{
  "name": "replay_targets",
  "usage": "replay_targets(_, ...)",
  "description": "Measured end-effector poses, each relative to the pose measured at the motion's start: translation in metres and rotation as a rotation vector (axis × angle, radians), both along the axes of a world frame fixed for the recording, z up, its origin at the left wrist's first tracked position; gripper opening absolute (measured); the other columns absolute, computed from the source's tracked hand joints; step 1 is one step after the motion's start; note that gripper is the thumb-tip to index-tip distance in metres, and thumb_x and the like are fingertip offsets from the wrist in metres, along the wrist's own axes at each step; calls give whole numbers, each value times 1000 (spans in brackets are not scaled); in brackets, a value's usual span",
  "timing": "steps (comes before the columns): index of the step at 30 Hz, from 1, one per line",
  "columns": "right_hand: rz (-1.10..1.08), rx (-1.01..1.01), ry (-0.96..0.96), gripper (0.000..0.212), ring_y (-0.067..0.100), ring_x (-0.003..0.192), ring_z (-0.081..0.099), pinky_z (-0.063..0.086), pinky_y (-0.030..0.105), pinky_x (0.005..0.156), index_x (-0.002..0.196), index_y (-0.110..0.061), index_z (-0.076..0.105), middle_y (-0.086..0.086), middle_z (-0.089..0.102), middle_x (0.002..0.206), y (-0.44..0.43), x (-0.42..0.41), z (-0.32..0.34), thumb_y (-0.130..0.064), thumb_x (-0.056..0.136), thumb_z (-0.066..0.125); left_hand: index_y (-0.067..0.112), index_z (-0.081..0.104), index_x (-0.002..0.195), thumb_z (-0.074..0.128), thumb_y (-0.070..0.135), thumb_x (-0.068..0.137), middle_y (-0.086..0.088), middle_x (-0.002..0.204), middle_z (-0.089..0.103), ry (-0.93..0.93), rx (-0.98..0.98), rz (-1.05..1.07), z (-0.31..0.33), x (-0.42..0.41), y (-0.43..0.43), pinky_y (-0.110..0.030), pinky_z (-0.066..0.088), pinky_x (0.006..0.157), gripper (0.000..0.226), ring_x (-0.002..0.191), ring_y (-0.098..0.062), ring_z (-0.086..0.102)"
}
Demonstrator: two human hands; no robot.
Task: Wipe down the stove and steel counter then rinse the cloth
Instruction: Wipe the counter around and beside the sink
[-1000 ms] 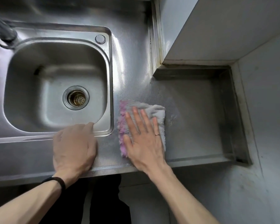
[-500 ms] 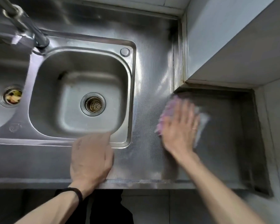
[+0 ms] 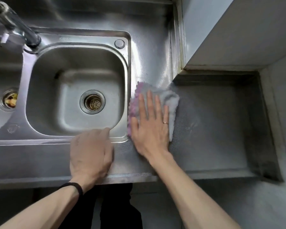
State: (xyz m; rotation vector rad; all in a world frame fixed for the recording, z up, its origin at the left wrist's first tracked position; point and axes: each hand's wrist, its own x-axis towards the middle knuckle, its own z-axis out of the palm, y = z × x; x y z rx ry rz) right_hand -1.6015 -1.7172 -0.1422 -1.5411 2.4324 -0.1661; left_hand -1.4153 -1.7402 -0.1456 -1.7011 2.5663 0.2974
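Observation:
A pink and grey cloth [image 3: 169, 100] lies flat on the steel counter [image 3: 213, 123], just right of the sink basin [image 3: 45, 90]. My right hand [image 3: 151, 124] presses flat on the cloth with fingers spread, a ring on one finger. My left hand [image 3: 90, 153] rests on the counter's front strip below the basin, its fingers curled at the rim, holding nothing. No stove is in view.
A tap [image 3: 15, 25] rises at the back left. A second basin [image 3: 0, 90] at the far left has scraps in its drain. A grey wall block [image 3: 238, 33] overhangs the counter's back right; raised edges [image 3: 269, 129] close the right side.
My right hand slid the cloth out to the right and up, then back left beside the basin. My left hand stayed on the front strip. The view shifted to show more of the sink.

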Motion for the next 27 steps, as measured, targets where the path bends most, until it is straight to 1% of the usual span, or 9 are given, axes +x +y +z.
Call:
replay_targets(3, 92, 20, 18, 71, 18, 161, -2, 4, 48, 129, 166, -24, 5, 0, 0, 174, 74, 11, -4, -47, 104, 30, 30, 62, 126, 40, 38, 92, 2, 110, 69, -6, 12, -5, 1, -2, 0, -47, 38, 98, 41, 103, -29, 61)
replay_targets(6, 102, 85, 23, 71, 15, 161, 1, 3, 47, 129, 165, -31, 5, -6, 2, 174, 114, -45, -1, -50, 102, 30, 29, 62, 126, 39, 37, 93, 2, 110, 69, -5, 18, 1, 2, -2, 0, -47, 38, 99, 41, 103, -29, 61)
replay_targets(10, -193, 155, 33, 76, 30, 158, 18, 16, 57, 126, 164, -21, 21, 6, 18, 172, 150, -147, 8, -53, 96, 23, 29, 64, 126, 41, 37, 92, 2, 109, 70, 2, 20, 0, 1, -3, -1, -47, 38, 99, 42, 103, -29, 62)
replay_targets(13, -339, 143, 28, 81, 40, 153, 27, 19, 59, 124, 162, -11, 28, 19, 28, 167, 155, -175, 11, -53, 93, 23, 29, 64, 123, 41, 37, 92, 3, 108, 69, 8, 18, 2, 1, -3, -1, -46, 38, 99, 39, 102, -29, 62)
replay_targets(16, -510, 117, 87, 80, 39, 153, 26, 18, 57, 124, 161, -7, 28, 20, 30, 166, 135, -143, 14, -47, 92, 23, 29, 64, 121, 40, 38, 93, 4, 107, 68, 9, 27, 7, 1, -2, -1, -45, 38, 99, 38, 101, -27, 61)
replay_targets(18, -537, 101, 108, 75, 37, 155, 24, 18, 57, 124, 162, -9, 26, 17, 26, 168, 119, -102, 16, -43, 95, 24, 29, 63, 122, 40, 39, 93, 4, 108, 68, 2, 35, 0, 0, -2, -1, -44, 38, 100, 38, 102, -27, 61)
replay_targets(22, -252, 69, 3, 73, 29, 160, 6, 8, 56, 128, 165, -19, 13, 5, 6, 173, 96, 19, 9, -42, 98, 30, 30, 63, 123, 38, 39, 94, 5, 110, 68, 0, 47, -1, -1, -1, -2, -45, 38, 102, 39, 105, -26, 62)
replay_targets(24, -107, 51, -1, 75, 26, 160, 9, 11, 55, 126, 165, -18, 17, 6, 10, 173, 85, 71, 6, -42, 97, 35, 30, 63, 123, 39, 39, 94, 5, 109, 68, 8, 40, 5, -1, -2, -2, -45, 38, 101, 39, 104, -26, 62)
replay_targets(27, -66, 82, 17, 74, 26, 159, 11, 13, 54, 125, 164, -17, 20, 6, 13, 173, 76, 90, 7, -43, 97, 38, 29, 64, 123, 41, 37, 93, 4, 108, 68, 18, 30, 9, -1, -2, -1, -45, 39, 100, 38, 102, -27, 62)
